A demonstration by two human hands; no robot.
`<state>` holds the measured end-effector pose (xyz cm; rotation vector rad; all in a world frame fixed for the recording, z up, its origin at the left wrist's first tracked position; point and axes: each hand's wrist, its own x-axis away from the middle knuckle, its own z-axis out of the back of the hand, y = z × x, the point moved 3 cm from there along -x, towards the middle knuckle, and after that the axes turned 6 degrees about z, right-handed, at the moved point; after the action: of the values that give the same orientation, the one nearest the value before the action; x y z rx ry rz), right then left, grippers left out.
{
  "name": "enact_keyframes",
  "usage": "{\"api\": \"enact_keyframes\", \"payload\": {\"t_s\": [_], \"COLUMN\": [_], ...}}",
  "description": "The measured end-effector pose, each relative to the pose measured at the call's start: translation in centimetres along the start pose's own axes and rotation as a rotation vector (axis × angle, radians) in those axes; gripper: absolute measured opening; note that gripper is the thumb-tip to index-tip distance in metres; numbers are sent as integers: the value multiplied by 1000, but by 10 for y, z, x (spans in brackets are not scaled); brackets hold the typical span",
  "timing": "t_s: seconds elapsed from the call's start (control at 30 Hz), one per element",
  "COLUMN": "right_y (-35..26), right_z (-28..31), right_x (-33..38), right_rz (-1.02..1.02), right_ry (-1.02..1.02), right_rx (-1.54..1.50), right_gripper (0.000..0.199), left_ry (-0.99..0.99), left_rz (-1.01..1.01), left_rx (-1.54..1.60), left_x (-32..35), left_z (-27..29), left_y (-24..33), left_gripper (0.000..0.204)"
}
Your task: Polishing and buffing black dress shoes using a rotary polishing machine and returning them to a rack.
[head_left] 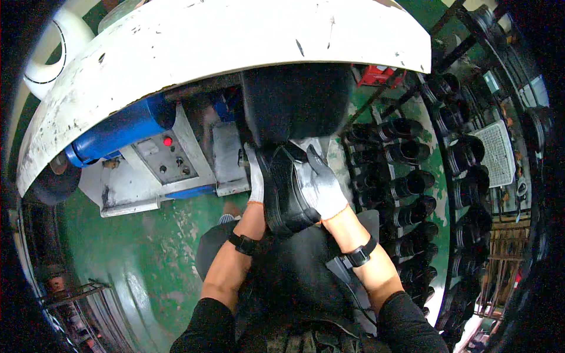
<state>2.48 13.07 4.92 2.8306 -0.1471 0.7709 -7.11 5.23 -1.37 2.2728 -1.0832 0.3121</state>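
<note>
A black shoe (pixel 283 191) is gripped between my two hands in front of me, just below a wide dark roller-like part (pixel 297 103) of a machine. My left hand (pixel 255 175), in a white glove with an orange cuff, closes on the shoe's left side; most of its fingers are hidden behind the shoe. Along the right side lies my right hand (pixel 321 185), in a matching glove with dark fingertips, its thumb near the shoe's upper end. That end of the shoe reaches the roller's lower edge; whether they touch I cannot tell.
Overhead curves a white, scuffed machine hood (pixel 235 38). Below its left part sit a blue cylinder (pixel 126 129) and a control panel with a red button (pixel 168 142). Racks of black shoes (pixel 412 182) stand close on the right. The floor (pixel 147 235) is worn green.
</note>
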Motion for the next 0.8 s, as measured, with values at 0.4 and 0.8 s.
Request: {"api": "enact_keyframes", "payload": {"t_s": [0.4,0.8], "right_y": [-10,-50], "right_z": [-43,-26], "right_x": [-24,-18], "right_rz": [965,1353], "right_ry": [-57,-125], "right_rx": [3560,2758], "right_gripper": [37,48], "left_ry": [259,0], "left_rz": [51,-79], "left_rx": [-97,-32], "left_x": [-32,-27], "left_z": [1,-52], "left_y": [47,65], "left_gripper": [62,59]}}
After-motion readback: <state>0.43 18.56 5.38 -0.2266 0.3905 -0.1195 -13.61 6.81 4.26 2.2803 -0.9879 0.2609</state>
